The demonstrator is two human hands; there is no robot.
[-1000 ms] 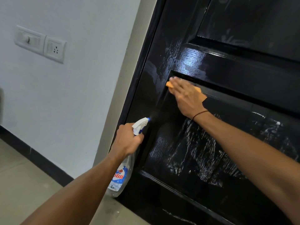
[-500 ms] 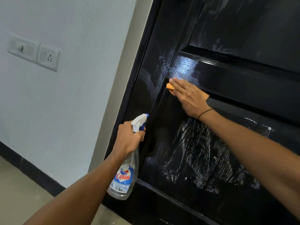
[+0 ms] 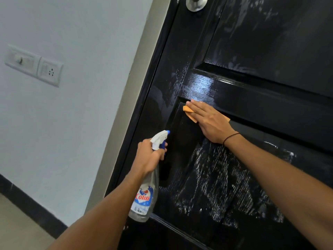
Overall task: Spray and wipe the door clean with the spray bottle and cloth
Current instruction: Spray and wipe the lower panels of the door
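Observation:
The glossy black panelled door (image 3: pixel 261 98) fills the right of the view, streaked with wet white smears on its lower panel. My right hand (image 3: pixel 209 120) lies flat with straight fingers on an orange cloth (image 3: pixel 188 111), pressing it against the upper left corner of that panel. Only the cloth's edges show beyond the hand. My left hand (image 3: pixel 149 156) grips the neck of a clear spray bottle (image 3: pixel 144 197) with a white and blue trigger head, held just left of the panel, nozzle aimed at the door.
A beige door frame (image 3: pixel 124 105) runs diagonally beside the door. A white wall carries a switch and socket plate (image 3: pixel 34 64). A metal door knob (image 3: pixel 196 3) sits at the top edge. Dark skirting (image 3: pixel 27 204) meets the tiled floor at lower left.
The view has tilted up and left, bringing the door knob into sight. My right hand with the cloth stays at the panel's upper left corner. The bottle remains gripped beside the door.

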